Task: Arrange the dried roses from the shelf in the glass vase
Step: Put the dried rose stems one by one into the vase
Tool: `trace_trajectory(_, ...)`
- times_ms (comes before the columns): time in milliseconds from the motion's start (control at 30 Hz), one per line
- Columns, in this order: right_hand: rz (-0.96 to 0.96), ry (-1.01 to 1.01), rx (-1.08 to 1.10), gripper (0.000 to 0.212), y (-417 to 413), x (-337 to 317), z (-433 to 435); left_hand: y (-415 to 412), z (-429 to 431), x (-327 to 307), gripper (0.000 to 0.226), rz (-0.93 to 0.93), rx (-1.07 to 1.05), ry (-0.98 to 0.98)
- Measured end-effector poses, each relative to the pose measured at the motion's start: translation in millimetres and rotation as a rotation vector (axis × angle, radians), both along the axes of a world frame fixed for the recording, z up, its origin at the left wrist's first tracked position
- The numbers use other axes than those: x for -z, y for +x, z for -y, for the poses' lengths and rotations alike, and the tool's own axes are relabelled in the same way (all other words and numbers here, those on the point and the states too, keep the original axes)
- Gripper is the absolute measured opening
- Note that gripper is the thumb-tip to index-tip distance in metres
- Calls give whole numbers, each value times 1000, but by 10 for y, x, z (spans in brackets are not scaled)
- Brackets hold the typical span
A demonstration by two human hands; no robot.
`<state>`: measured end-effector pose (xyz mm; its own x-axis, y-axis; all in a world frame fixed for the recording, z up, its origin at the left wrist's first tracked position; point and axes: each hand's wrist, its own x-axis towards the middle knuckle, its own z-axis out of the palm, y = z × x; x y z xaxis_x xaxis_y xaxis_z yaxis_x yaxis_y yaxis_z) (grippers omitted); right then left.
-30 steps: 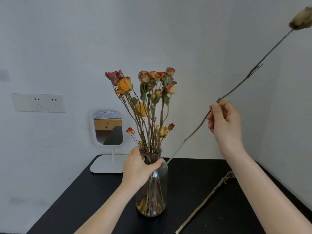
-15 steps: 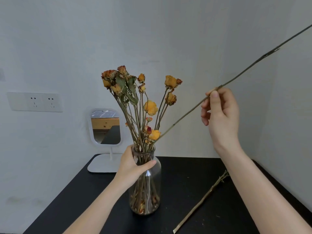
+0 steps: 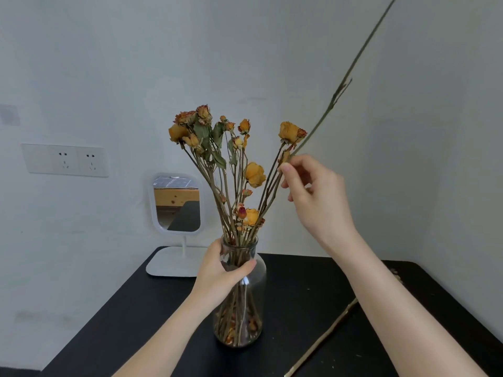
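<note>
A clear glass vase (image 3: 251,317) stands on the black table (image 3: 307,300), holding several dried orange and red roses (image 3: 254,174). My left hand (image 3: 220,270) grips the vase's neck. My right hand (image 3: 315,197) pinches a long thin rose stem (image 3: 351,69) that slants up to the right and leaves the frame at the top; its bloom is out of view. The stem's lower end runs down among the other stems into the vase mouth.
Another bare stem (image 3: 324,336) lies on the table to the right of the vase, partly under my right forearm. A small white mirror (image 3: 178,205) on a stand sits at the back left. Wall sockets (image 3: 65,160) are at the left.
My right hand moved left and down toward the bouquet, tilting the long stem more upright and feeding its lower end into the vase. The left hand keeps its hold on the neck.
</note>
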<state>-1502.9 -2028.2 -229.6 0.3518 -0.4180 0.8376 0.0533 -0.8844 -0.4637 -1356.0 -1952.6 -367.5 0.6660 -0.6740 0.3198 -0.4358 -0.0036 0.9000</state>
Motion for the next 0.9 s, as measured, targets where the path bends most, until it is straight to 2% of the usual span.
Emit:
trace_trajectory(200, -19, -96, 76, 19, 41, -87, -47, 15, 11, 23, 64, -5, 9, -8)
trace_trajectory(333, -122, -27, 20, 15, 85, -18, -43, 28, 25, 45, 63, -3, -1, -16)
trace_trajectory(600, -374, 43, 90, 22, 270, 389, 24, 37, 29, 61, 63, 12, 4, -36)
trace_trajectory(767, -313, 114, 64, 18, 265, 337, 19, 53, 35, 77, 64, 7, 10, -38)
trace_trajectory(900, -57, 196, 4, 18, 179, 129, -13, 51, 32, 88, 67, -3, 3, -23)
